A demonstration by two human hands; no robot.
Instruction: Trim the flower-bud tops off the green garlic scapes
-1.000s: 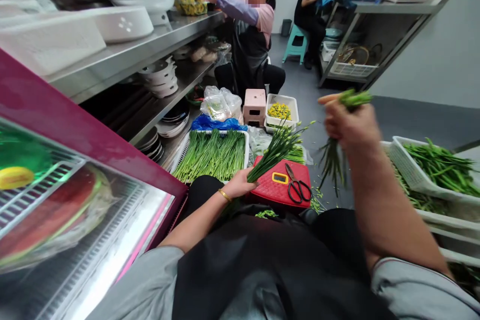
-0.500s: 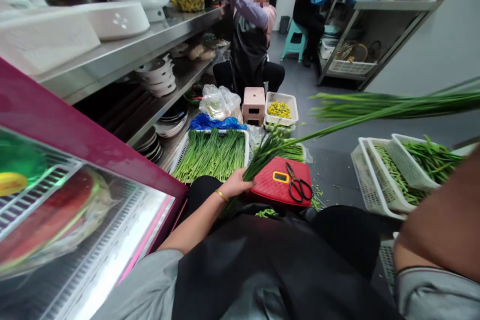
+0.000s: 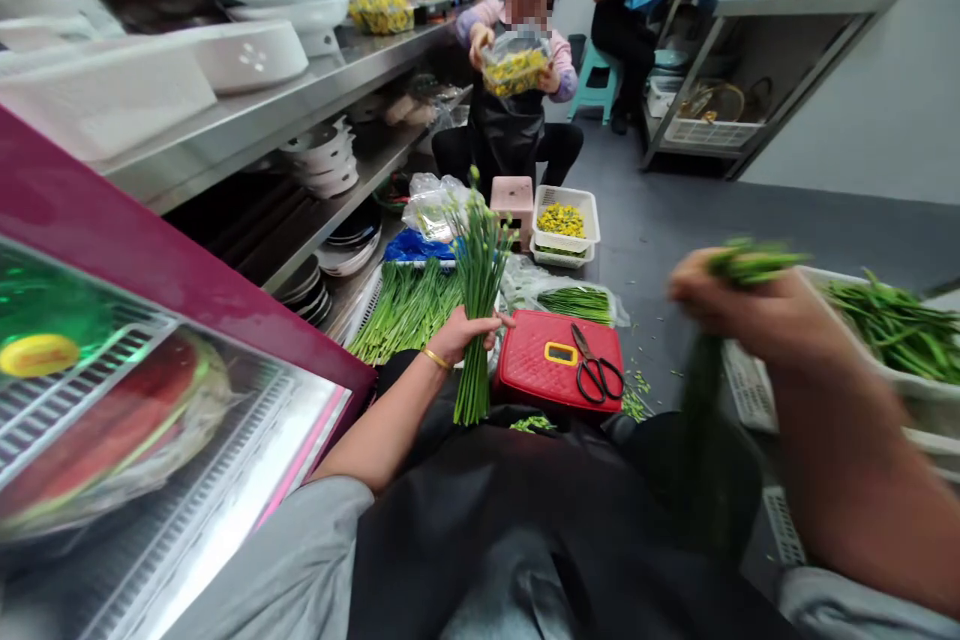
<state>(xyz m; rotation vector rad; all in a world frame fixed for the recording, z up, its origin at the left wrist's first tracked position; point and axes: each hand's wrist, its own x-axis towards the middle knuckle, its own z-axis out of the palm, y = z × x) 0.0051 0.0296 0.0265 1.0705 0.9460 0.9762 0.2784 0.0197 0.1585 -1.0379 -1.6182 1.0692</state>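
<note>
Gripping upright bunch of budded green stalks (image 3: pixel 480 265) in left hand (image 3: pixel 465 332), with stem ends down and buds at top, just beside red box (image 3: pixel 529 340) bearing scissors (image 3: pixel 590 361). Clenching second bunch (image 3: pixel 752 263) in right hand (image 3: pixel 724 305) (badly motion-blurred, lower stalks barely readable), raised out to the right near white crate (image 3: pixel 926 392) of green pods (image 3: pixel 892 325). Can also see more stalks (image 3: pixel 416 305) laid in mesh crate (image 3: pixel 365 310), partly hidden by left-hand bunch, plus scattered green bits (image 3: pixel 636 402) on floor (image 3: pixel 649 215).
</note>
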